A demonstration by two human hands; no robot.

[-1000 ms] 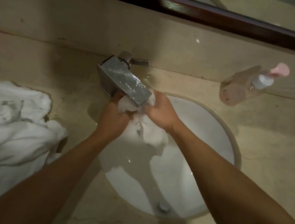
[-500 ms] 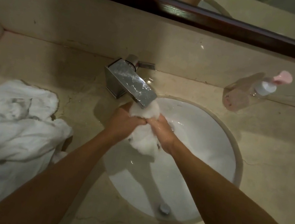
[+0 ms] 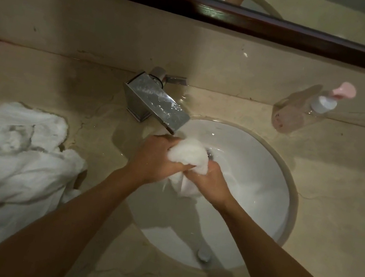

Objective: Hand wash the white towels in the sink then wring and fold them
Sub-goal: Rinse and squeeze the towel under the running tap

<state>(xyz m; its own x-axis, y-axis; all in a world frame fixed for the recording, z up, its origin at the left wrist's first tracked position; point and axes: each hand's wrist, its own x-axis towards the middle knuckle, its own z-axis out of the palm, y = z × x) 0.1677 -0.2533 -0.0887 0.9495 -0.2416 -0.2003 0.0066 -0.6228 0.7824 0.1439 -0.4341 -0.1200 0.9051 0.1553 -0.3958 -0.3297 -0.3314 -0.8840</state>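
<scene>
A small wet white towel (image 3: 187, 153) is bunched up over the round white sink (image 3: 264, 176), just below the spout of the square chrome tap (image 3: 155, 105). My left hand (image 3: 156, 158) grips its left side and my right hand (image 3: 210, 181) grips its lower right part. The two hands touch at the fingers. A tail of the towel hangs down between my wrists into the basin. A heap of white towels (image 3: 3, 161) lies on the counter at the left.
A clear pump bottle (image 3: 302, 110) with a pink head lies on the beige stone counter (image 3: 337, 188) at the back right. A dark-framed mirror (image 3: 221, 14) runs along the wall. The sink's drain plug (image 3: 204, 254) is near the front rim.
Both hands have come down and back from right under the spout, squeezing the towel closer together. The view has shifted so the sink sits further right.
</scene>
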